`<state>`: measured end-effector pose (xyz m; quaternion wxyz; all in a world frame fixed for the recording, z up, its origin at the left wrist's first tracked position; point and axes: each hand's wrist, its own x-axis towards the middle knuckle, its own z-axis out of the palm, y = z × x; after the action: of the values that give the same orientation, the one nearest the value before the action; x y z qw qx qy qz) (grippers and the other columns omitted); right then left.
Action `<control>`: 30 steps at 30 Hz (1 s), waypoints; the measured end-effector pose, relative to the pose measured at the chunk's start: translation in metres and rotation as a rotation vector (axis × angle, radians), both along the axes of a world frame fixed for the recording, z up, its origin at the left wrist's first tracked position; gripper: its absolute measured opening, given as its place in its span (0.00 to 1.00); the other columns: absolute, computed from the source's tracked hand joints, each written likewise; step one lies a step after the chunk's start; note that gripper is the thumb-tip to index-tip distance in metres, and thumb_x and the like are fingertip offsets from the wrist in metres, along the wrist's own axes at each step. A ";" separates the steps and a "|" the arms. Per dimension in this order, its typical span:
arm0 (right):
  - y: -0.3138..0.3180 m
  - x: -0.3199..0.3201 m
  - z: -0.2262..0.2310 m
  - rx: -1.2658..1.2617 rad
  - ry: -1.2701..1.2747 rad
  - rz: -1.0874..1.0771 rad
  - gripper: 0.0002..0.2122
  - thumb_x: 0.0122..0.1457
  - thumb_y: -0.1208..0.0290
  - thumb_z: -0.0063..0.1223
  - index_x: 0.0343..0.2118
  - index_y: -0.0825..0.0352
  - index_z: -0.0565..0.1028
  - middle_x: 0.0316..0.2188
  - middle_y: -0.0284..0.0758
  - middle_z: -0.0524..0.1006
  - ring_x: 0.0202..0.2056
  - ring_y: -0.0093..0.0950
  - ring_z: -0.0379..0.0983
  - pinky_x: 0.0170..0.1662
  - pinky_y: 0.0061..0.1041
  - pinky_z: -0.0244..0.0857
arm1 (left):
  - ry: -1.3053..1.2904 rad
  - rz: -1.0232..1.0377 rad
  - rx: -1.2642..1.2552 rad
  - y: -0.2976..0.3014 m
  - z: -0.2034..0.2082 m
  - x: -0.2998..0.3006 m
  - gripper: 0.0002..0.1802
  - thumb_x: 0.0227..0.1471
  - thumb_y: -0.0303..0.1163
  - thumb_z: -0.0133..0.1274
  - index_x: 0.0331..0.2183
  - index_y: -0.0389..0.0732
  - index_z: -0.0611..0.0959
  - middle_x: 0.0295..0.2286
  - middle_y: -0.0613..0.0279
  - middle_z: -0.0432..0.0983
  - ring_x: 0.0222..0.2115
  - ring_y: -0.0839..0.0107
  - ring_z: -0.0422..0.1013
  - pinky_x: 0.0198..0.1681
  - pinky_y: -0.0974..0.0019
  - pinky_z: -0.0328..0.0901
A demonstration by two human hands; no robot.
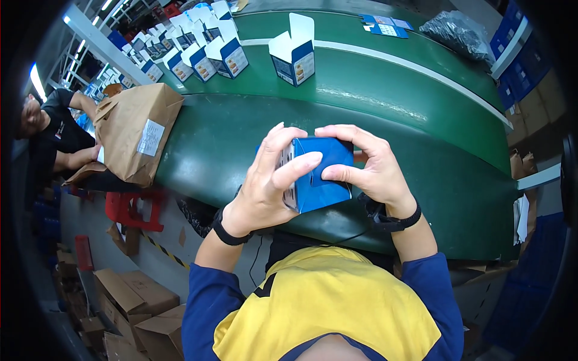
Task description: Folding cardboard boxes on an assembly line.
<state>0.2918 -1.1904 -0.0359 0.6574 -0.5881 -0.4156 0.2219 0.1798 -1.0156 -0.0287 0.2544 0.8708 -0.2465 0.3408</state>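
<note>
Both my hands grip a small blue carton (pixel 328 194) above the near edge of the green work surface. My left hand (pixel 268 180) wraps its left side, the thumb lying over the blue face turned up toward me. From the right, my right hand (pixel 376 165) holds the far corner with its fingers, and its thumb presses on the same face near a flap seam. The carton's printed left side shows partly between my left fingers; its underside is hidden.
An open carton (pixel 293 63) stands on the green conveyor, with several more to its left. Flat blue card pieces (pixel 386 26) and a grey plastic bag (pixel 457 35) lie at the back right. At left, a person handles a large brown paper bag (pixel 141 132). Cardboard boxes (pixel 135 295) sit on the floor.
</note>
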 end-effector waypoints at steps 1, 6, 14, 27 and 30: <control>0.000 -0.001 -0.002 0.003 -0.092 -0.031 0.22 0.44 0.72 0.65 0.46 0.63 0.74 0.49 0.37 0.72 0.50 0.29 0.67 0.49 0.25 0.63 | 0.018 0.000 0.007 -0.001 -0.001 -0.001 0.49 0.25 0.33 0.71 0.51 0.51 0.64 0.48 0.45 0.60 0.46 0.47 0.64 0.50 0.45 0.59; 0.004 0.001 -0.009 0.057 -0.369 -0.132 0.22 0.45 0.67 0.64 0.46 0.63 0.74 0.43 0.38 0.75 0.43 0.32 0.73 0.46 0.27 0.67 | 0.074 -0.013 -0.036 -0.004 -0.003 -0.002 0.53 0.25 0.33 0.72 0.55 0.53 0.62 0.48 0.45 0.60 0.46 0.47 0.64 0.50 0.46 0.60; 0.010 0.004 -0.011 0.087 -0.462 -0.209 0.22 0.44 0.69 0.64 0.45 0.65 0.75 0.42 0.39 0.76 0.42 0.33 0.74 0.46 0.28 0.67 | 0.146 -0.022 -0.088 -0.004 0.003 0.002 0.54 0.25 0.33 0.72 0.56 0.51 0.61 0.49 0.43 0.58 0.46 0.46 0.63 0.47 0.52 0.63; 0.005 0.005 -0.011 0.050 -0.504 -0.236 0.24 0.43 0.70 0.65 0.46 0.68 0.73 0.42 0.41 0.76 0.40 0.35 0.74 0.45 0.27 0.67 | 0.247 0.038 0.000 -0.015 0.015 0.011 0.58 0.24 0.35 0.72 0.58 0.44 0.59 0.50 0.47 0.59 0.48 0.50 0.62 0.48 0.55 0.63; 0.003 0.007 -0.009 0.080 -0.481 -0.206 0.25 0.43 0.70 0.65 0.47 0.68 0.73 0.42 0.42 0.76 0.40 0.35 0.75 0.45 0.27 0.68 | 0.268 0.015 -0.015 -0.012 0.020 0.011 0.60 0.23 0.37 0.72 0.59 0.43 0.58 0.51 0.47 0.59 0.49 0.50 0.62 0.49 0.56 0.63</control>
<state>0.2993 -1.1876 -0.0445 0.5814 -0.6368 -0.5063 -0.0088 0.1908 -1.0279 -0.0087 0.2888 0.9085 -0.2012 0.2252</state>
